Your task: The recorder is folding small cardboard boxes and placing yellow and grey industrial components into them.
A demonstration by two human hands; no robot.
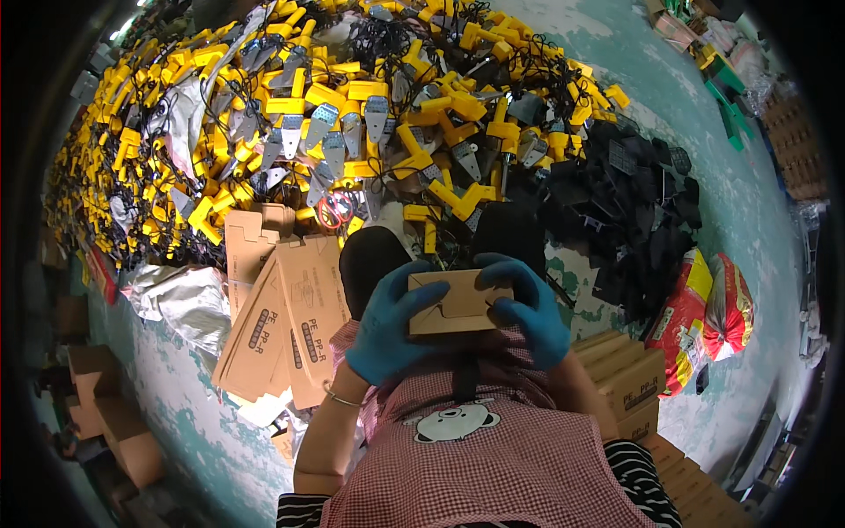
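A small brown cardboard box (453, 304) is held level above my lap, its end with tucked flaps facing up. My left hand (387, 330), in a blue glove, is closed round the box's left side. On the right side my right hand (535, 317), also gloved in blue, grips the box with its fingertips along the edge. Whatever is inside the box is hidden. Flattened printed cartons (304, 308) lean in a loose stack to the left of my knees. Finished-looking long brown boxes (629, 383) are stacked at my right side.
Beyond my knees spreads a big heap of yellow-handled tools (370, 106) with grey metal plates and black cords. Black plastic parts (625, 202) are piled right of it. Red-and-yellow bags (682, 317) stand farther right. A white sack (180, 304) and open cardboard boxes (123, 431) lie left.
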